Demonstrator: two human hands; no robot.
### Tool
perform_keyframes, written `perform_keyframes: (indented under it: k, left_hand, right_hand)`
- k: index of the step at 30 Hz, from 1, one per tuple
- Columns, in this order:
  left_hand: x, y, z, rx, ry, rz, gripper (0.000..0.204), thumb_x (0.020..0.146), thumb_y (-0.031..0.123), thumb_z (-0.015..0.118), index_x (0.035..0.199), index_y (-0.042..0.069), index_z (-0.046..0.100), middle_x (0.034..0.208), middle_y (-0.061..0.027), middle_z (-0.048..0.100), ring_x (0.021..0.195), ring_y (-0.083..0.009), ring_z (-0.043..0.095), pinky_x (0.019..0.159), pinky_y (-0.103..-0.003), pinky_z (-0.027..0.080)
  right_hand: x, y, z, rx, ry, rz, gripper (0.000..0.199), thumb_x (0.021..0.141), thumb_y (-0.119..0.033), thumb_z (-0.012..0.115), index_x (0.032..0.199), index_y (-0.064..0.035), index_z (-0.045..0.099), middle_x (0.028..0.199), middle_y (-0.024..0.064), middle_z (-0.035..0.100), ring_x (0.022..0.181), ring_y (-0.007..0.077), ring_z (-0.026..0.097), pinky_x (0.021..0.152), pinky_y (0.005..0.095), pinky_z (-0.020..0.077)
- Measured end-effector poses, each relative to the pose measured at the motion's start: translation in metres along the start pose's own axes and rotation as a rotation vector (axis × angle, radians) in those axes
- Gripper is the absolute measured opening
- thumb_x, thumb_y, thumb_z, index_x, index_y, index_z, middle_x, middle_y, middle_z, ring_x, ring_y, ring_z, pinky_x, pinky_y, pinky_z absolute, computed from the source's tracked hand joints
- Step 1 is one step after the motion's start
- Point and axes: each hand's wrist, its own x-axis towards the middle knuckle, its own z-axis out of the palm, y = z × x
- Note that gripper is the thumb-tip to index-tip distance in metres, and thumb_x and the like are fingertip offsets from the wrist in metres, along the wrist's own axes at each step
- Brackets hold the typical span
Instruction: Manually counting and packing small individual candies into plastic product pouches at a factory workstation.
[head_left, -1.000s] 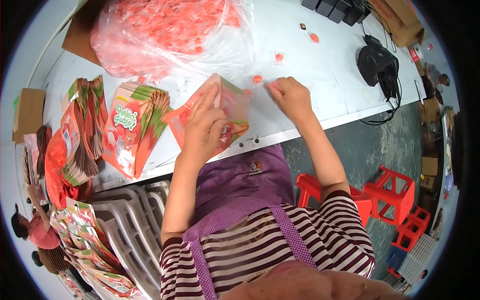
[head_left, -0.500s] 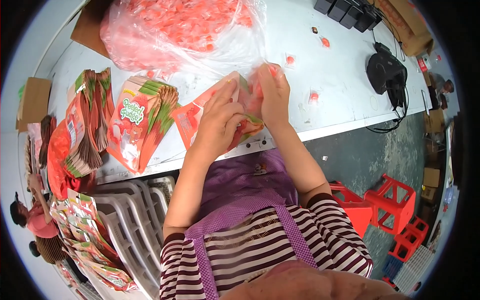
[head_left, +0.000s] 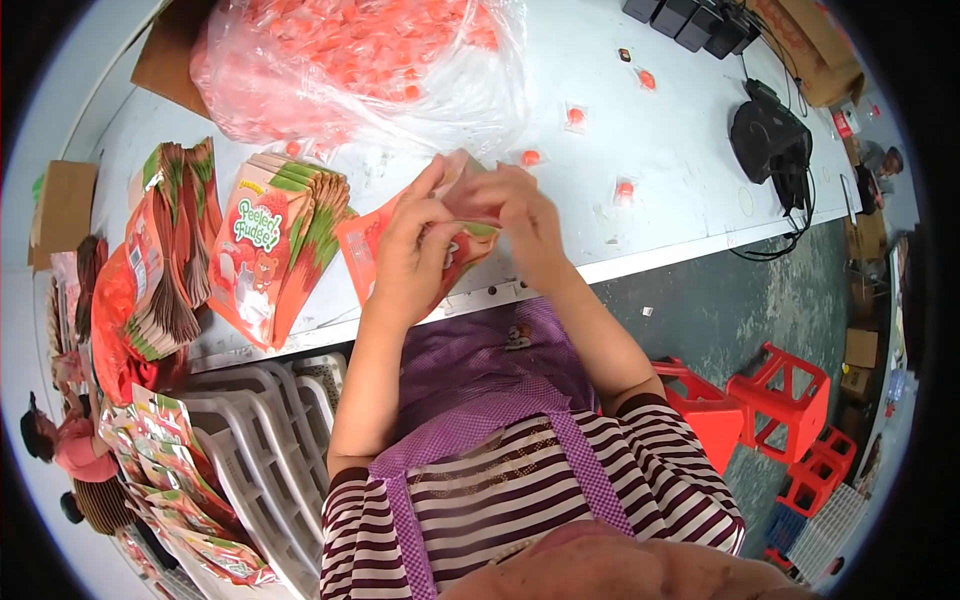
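My left hand is closed around a red and green candy pouch, which lies tilted at the table's front edge with its mouth up. At that mouth, my right hand has its fingers curled in; whatever they hold is hidden. One wrapped red candy lies just beyond the right knuckles. Behind both hands, a large clear plastic bag is full of wrapped red candies. A fanned stack of flat pouches rests to the left of my left hand.
Another pouch bundle lies farther left. Grey plastic crates stand below the table, beside filled pouches. Black straps with cables lie at the table's right. Red stools stand on the floor. A person is at far left.
My right hand has moved to the pouch's mouth, and the reddish candies seen in it are no longer visible. A loose candy now shows beyond it. My left hand still grips the pouch.
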Motion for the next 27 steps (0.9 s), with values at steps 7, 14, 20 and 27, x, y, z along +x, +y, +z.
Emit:
perform_keyframes:
  k: [7, 14, 20, 27]
  left_hand:
    - [-0.01, -0.004, -0.013, -0.243, 0.005, -0.048, 0.007, 0.087, -0.004, 0.05, 0.086, 0.003, 0.047, 0.138, -0.0235, 0.038, 0.121, -0.0289, 0.047, 0.101, -0.039, 0.036]
    - [-0.017, -0.001, -0.033, -0.142, 0.114, 0.012, 0.01, 0.087, 0.0, 0.053, 0.089, 0.005, 0.045, 0.134, -0.0254, 0.042, 0.123, -0.0275, 0.044, 0.1, -0.038, 0.034]
    - [-0.018, -0.003, -0.033, -0.159, 0.163, 0.071, 0.01, 0.086, 0.002, 0.056, 0.088, 0.006, 0.047, 0.134, -0.0251, 0.043, 0.116, -0.023, 0.048, 0.097, -0.034, 0.036]
    - [-0.019, 0.003, -0.035, -0.073, 0.123, 0.07, 0.009, 0.085, 0.002, 0.057, 0.085, 0.005, 0.048, 0.131, -0.0239, 0.047, 0.108, -0.0192, 0.052, 0.093, -0.031, 0.038]
  right_hand:
    - [-0.01, -0.008, 0.001, -0.123, -0.087, -0.175, 0.029, 0.092, -0.028, 0.045, 0.105, -0.0081, 0.061, 0.109, 0.0082, 0.059, 0.111, 0.0244, 0.048, 0.102, 0.0439, 0.0239]
    - [0.026, 0.054, -0.096, -0.943, 0.191, -0.053, 0.038, 0.087, -0.028, 0.053, 0.118, -0.0054, 0.054, 0.119, 0.0183, 0.052, 0.112, 0.0338, 0.045, 0.099, 0.0403, 0.0331]
    - [0.028, 0.043, -0.073, -0.965, -0.244, 0.065, 0.046, 0.079, -0.035, 0.064, 0.116, -0.0085, 0.055, 0.117, 0.0147, 0.051, 0.112, 0.0326, 0.045, 0.098, 0.0441, 0.0336]
    - [0.009, 0.021, -0.053, -1.135, -0.331, -0.029, 0.035, 0.074, -0.025, 0.067, 0.106, -0.0144, 0.058, 0.101, 0.0097, 0.051, 0.104, 0.0273, 0.048, 0.102, 0.0501, 0.0264]
